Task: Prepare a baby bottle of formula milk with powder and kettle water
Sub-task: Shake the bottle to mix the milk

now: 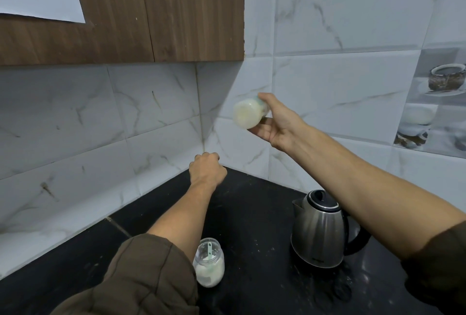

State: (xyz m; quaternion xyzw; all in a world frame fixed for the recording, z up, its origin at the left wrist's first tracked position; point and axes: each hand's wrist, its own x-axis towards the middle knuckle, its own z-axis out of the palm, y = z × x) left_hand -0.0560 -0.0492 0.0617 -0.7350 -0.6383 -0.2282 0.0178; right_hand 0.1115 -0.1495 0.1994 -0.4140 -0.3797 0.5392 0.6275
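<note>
A: Where is the baby bottle (248,113)?

B: In the air over the counter's (252,201) far corner, in the right hand (277,123). The grip is wrapped round the top end, which is hidden. Long axis tilted: base toward the camera, top toward the wall. Contents look milky.

A: And the left hand (206,168)?

B: Lower and leftward, well apart from the bottle. Grip curled closed, nothing visible in it.

A: Which step?

B: Judged: mixing, late in the task. Setting down needs the base turned down; the counter lies below the grip.

A: Counts?

B: One bottle. One kettle (319,234), right side. One powder jar (209,266) with one scoop (209,249), toward the near edge, beside the left sleeve.
</note>
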